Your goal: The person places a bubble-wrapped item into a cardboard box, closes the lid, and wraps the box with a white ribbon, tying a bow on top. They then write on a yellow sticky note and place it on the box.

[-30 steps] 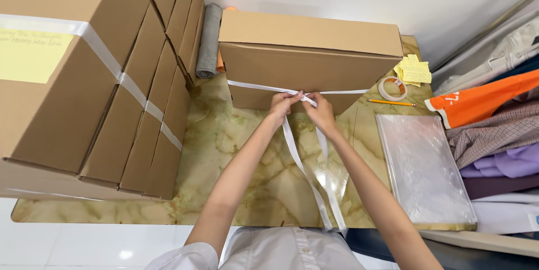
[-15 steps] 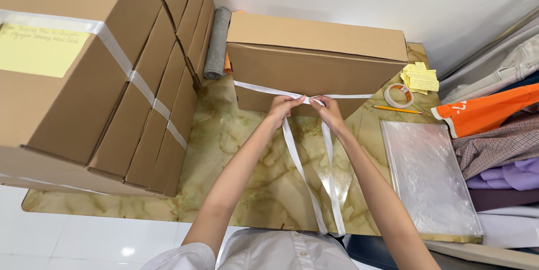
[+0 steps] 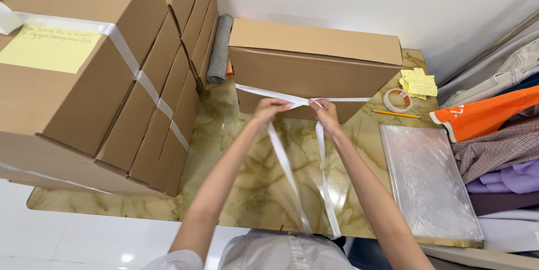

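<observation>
A brown cardboard box (image 3: 314,65) stands at the back of a marbled table (image 3: 252,186), with a white strap (image 3: 337,100) wrapped around its front. My left hand (image 3: 268,110) and my right hand (image 3: 327,114) meet just in front of the box, each pinching the strap where its two ends cross. Two long loose tails (image 3: 323,186) of the strap hang from my hands down toward my body, over the table.
Strapped cardboard boxes (image 3: 101,73) are stacked at the left, one with a yellow note. A grey cloth roll (image 3: 220,48) lies behind. At the right are yellow notes (image 3: 418,83), a tape roll (image 3: 396,99), a pencil (image 3: 396,114), a clear plastic bag (image 3: 426,177) and folded garments (image 3: 494,135).
The view has shifted slightly. My hands stay at the crossing of the strap in front of the box, and the two tails hang a little more apart.
</observation>
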